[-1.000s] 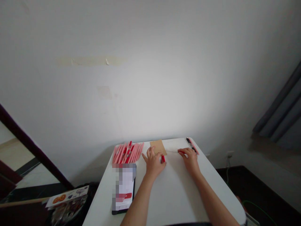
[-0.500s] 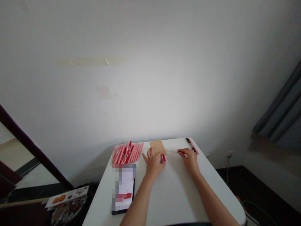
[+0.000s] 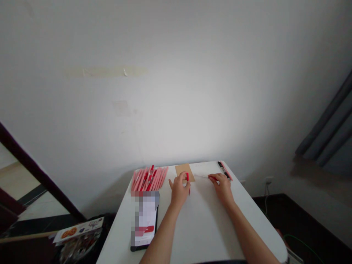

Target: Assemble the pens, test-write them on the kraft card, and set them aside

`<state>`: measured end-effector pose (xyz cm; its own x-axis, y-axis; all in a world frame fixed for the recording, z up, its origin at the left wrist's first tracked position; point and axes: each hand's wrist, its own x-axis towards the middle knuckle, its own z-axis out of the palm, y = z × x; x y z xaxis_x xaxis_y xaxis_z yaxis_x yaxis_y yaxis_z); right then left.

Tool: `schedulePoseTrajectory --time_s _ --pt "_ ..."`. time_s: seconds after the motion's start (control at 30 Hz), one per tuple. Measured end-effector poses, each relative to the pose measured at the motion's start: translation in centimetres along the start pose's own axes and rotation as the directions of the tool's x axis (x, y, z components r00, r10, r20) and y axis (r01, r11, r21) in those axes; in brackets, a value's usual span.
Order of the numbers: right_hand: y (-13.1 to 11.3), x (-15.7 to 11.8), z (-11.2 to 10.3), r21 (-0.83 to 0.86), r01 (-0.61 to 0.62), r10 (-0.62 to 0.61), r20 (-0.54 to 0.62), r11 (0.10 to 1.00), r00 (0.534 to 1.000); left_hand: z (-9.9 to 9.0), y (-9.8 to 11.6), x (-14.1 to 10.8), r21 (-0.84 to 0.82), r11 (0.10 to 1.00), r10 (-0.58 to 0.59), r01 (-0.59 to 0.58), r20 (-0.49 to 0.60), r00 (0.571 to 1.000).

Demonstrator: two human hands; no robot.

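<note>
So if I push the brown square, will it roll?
Probably not: the brown square lies flat on the table, so it would likely slide. It looks thin, so it's probably light and might bend.

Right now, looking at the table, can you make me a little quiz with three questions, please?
1. True or false: the phone is nearer you than the card.
2. What colour is the top of the thing in your left hand? A) green B) red C) blue
3. Fill in: the hand nearer the black pen is the ____ one.

Key: 1. True. 2. B. 3. Right.
</note>
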<state>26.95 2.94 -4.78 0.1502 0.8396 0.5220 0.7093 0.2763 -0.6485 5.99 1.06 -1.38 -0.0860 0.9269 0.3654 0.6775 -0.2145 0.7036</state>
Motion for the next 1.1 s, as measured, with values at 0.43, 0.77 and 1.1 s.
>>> schedulePoseTrajectory --time_s 0.43,0.77,1.1 --pt "0.2 0.1 0.0 0.002 0.037 -0.037 -0.021 0.999 0.999 -1.2 1.0 -0.2 0.064 0.997 -0.031 0.031 -0.015 0.999" --pt "0.4 0.1 0.2 0.012 0.041 -0.041 0.01 0.999 0.999 -0.9 0.8 0.0 0.007 0.999 -0.035 0.035 0.008 0.999" --pt "0.1 0.0 0.1 0.008 0.068 -0.068 0.033 0.998 0.997 -0.6 0.2 0.2 -0.011 1.0 -0.015 0.015 0.017 1.0"
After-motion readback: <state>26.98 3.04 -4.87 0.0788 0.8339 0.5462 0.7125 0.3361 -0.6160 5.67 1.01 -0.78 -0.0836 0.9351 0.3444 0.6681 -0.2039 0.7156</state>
